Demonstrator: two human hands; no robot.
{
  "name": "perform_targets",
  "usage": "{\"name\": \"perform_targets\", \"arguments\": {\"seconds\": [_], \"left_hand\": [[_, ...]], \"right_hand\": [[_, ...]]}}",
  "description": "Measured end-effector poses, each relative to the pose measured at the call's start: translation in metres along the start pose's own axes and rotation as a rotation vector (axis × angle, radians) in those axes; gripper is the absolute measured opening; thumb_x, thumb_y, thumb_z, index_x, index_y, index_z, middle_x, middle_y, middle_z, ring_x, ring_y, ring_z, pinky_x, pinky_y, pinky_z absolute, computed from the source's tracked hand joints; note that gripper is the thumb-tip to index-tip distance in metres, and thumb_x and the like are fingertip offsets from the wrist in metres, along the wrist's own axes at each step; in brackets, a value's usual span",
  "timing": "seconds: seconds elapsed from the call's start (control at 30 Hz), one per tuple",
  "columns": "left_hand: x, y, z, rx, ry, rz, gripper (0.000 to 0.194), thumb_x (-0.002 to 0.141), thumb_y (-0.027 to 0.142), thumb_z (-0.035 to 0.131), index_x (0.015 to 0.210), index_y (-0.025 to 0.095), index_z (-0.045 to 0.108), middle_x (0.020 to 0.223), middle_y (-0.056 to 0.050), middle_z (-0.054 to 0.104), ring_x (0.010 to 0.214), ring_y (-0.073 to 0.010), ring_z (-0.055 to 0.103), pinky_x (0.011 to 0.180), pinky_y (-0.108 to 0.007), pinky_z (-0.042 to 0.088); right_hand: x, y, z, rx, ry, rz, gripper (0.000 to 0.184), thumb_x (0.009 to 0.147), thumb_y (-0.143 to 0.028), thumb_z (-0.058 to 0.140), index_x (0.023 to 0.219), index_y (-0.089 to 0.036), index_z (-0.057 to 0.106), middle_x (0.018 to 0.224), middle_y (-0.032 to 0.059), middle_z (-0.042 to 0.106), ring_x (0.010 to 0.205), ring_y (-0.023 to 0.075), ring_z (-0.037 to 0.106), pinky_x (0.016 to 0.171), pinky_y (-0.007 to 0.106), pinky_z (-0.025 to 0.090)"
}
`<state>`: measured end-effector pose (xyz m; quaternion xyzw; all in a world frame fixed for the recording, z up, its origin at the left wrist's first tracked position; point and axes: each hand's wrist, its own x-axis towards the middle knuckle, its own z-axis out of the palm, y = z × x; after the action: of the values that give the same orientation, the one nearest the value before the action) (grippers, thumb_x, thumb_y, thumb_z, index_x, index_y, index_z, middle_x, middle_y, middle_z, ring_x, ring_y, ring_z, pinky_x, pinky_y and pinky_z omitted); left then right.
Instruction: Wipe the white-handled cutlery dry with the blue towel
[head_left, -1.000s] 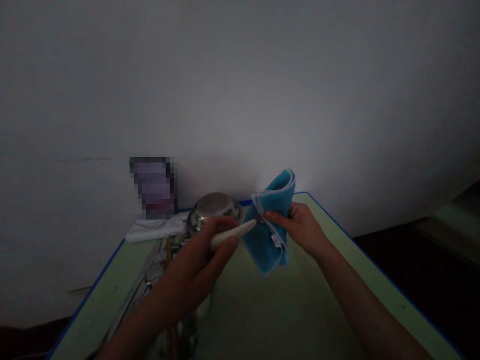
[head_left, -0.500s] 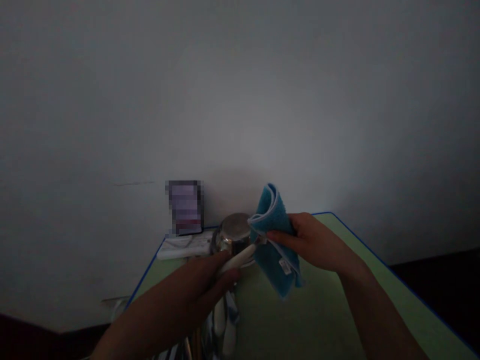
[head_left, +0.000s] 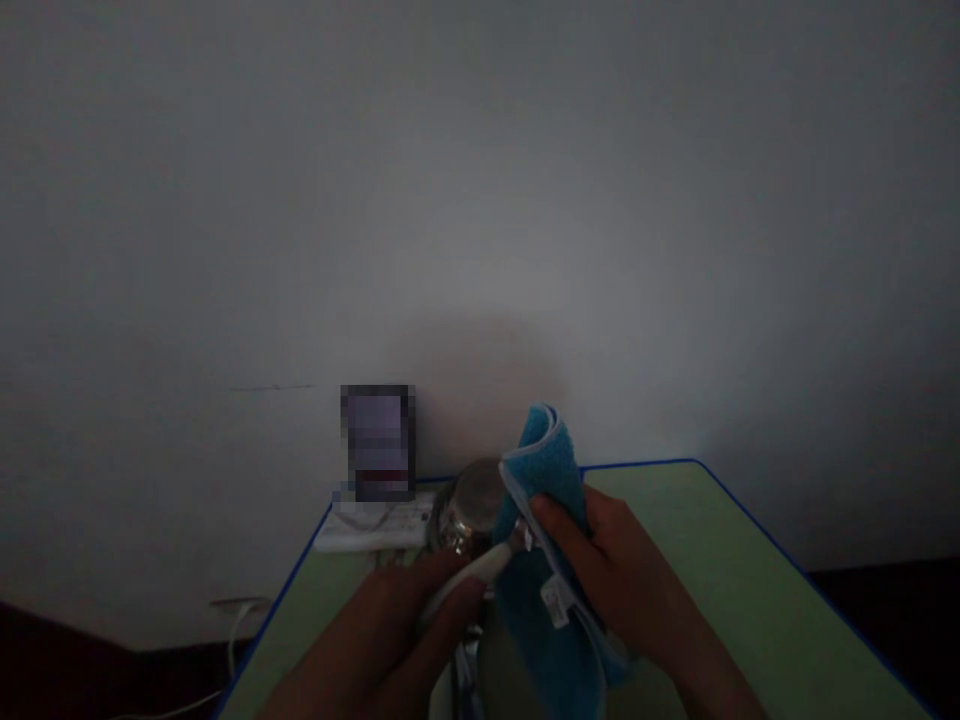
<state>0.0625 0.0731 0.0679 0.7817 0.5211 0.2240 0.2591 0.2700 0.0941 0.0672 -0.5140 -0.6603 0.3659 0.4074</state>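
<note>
My left hand (head_left: 427,625) is closed around the white handle of a piece of cutlery (head_left: 491,566). Its short metal neck shows, but the head is hidden in the folds of a blue towel (head_left: 547,470), so I cannot tell its kind. With thumb on top, my right hand (head_left: 592,555) grips the towel, pinching it around the metal end. The towel has a pale trimmed edge and a white label, and its lower part hangs over the table. Partly hidden below my left hand lie other pieces of cutlery (head_left: 466,665) with white handles.
Behind my hands stands a shiny metal vessel (head_left: 474,500). To its left are a flat white box-like thing (head_left: 371,530) and a blurred-out upright screen (head_left: 379,440). The green table (head_left: 720,570) has a blue edge and meets the wall. A white cable (head_left: 234,640) hangs at left.
The view has tilted up a little, so everything sits lower. Both hands keep their hold; my right hand and the towel have turned slightly, and the towel's lower part hangs further down.
</note>
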Motion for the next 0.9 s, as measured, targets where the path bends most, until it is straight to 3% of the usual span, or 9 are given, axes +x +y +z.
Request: {"name": "perform_targets", "arguments": {"seconds": [0.17, 0.27, 0.33, 0.43, 0.6, 0.73, 0.8, 0.9], "left_hand": [[-0.001, 0.006, -0.004, 0.020, 0.038, 0.014, 0.036, 0.085, 0.048, 0.045, 0.114, 0.032, 0.060, 0.108, -0.003, 0.069, 0.098, -0.0261, 0.062, 0.085, -0.037, 0.050], [-0.011, 0.019, -0.010, -0.013, 0.009, 0.056, 0.034, 0.089, 0.046, 0.040, 0.107, 0.027, 0.062, 0.097, -0.003, 0.070, 0.090, -0.0221, 0.063, 0.079, -0.031, 0.050], [-0.019, 0.027, -0.014, -0.051, -0.051, 0.097, 0.034, 0.092, 0.043, 0.036, 0.102, 0.024, 0.062, 0.087, -0.002, 0.068, 0.080, -0.0190, 0.063, 0.071, -0.027, 0.050], [-0.025, 0.034, -0.019, -0.040, -0.017, 0.111, 0.036, 0.092, 0.043, 0.034, 0.090, 0.020, 0.062, 0.079, -0.001, 0.065, 0.077, -0.0180, 0.060, 0.070, -0.026, 0.048], [-0.030, 0.037, -0.022, 0.004, -0.038, 0.149, 0.033, 0.092, 0.041, 0.034, 0.087, 0.021, 0.060, 0.077, 0.000, 0.064, 0.074, -0.0172, 0.059, 0.067, -0.026, 0.046], [-0.032, 0.036, -0.020, 0.021, -0.009, 0.165, 0.031, 0.091, 0.037, 0.035, 0.088, 0.022, 0.062, 0.077, -0.001, 0.064, 0.071, -0.0174, 0.058, 0.066, -0.026, 0.046], [-0.031, 0.033, -0.018, 0.041, 0.027, 0.160, 0.030, 0.090, 0.037, 0.037, 0.086, 0.022, 0.063, 0.075, -0.001, 0.064, 0.070, -0.0174, 0.058, 0.064, -0.026, 0.046], [-0.029, 0.031, -0.015, 0.063, 0.055, 0.145, 0.031, 0.089, 0.037, 0.038, 0.085, 0.022, 0.064, 0.073, -0.001, 0.064, 0.068, -0.0172, 0.058, 0.065, -0.026, 0.046]], "right_hand": [[-0.013, -0.004, -0.002, 0.068, 0.020, 0.029, 0.030, 0.087, -0.047, 0.046, 0.099, -0.021, 0.053, 0.086, 0.0044, 0.064, 0.083, 0.0198, 0.059, 0.076, 0.031, 0.044], [-0.024, -0.011, -0.003, 0.216, 0.076, -0.007, 0.034, 0.086, -0.048, 0.046, 0.108, -0.022, 0.048, 0.098, 0.0058, 0.063, 0.087, 0.0183, 0.059, 0.081, 0.033, 0.046], [-0.030, -0.016, -0.003, 0.362, 0.091, -0.016, 0.035, 0.087, -0.049, 0.043, 0.109, -0.023, 0.048, 0.101, 0.0054, 0.063, 0.082, 0.0165, 0.061, 0.073, 0.031, 0.050], [-0.033, -0.021, -0.003, 0.482, 0.083, -0.047, 0.031, 0.086, -0.044, 0.048, 0.106, -0.021, 0.051, 0.100, 0.0052, 0.064, 0.077, 0.0152, 0.062, 0.066, 0.029, 0.052], [-0.028, -0.018, -0.004, 0.463, 0.037, -0.147, 0.024, 0.081, -0.034, 0.059, 0.100, -0.019, 0.057, 0.095, 0.0038, 0.066, 0.080, 0.0146, 0.062, 0.074, 0.028, 0.050], [-0.022, -0.008, -0.005, 0.478, 0.143, -0.153, 0.021, 0.084, -0.038, 0.054, 0.095, -0.021, 0.061, 0.089, 0.0006, 0.067, 0.079, 0.0146, 0.061, 0.071, 0.026, 0.048], [-0.020, -0.004, -0.004, 0.606, 0.190, -0.149, 0.019, 0.084, -0.036, 0.055, 0.097, -0.025, 0.061, 0.091, -0.0013, 0.067, 0.084, 0.0142, 0.061, 0.073, 0.024, 0.047], [-0.015, -0.001, -0.004, 0.851, 0.136, -0.081, 0.017, 0.082, -0.034, 0.055, 0.097, -0.027, 0.061, 0.095, -0.0014, 0.067, 0.087, 0.0165, 0.062, 0.072, 0.027, 0.050]]}}
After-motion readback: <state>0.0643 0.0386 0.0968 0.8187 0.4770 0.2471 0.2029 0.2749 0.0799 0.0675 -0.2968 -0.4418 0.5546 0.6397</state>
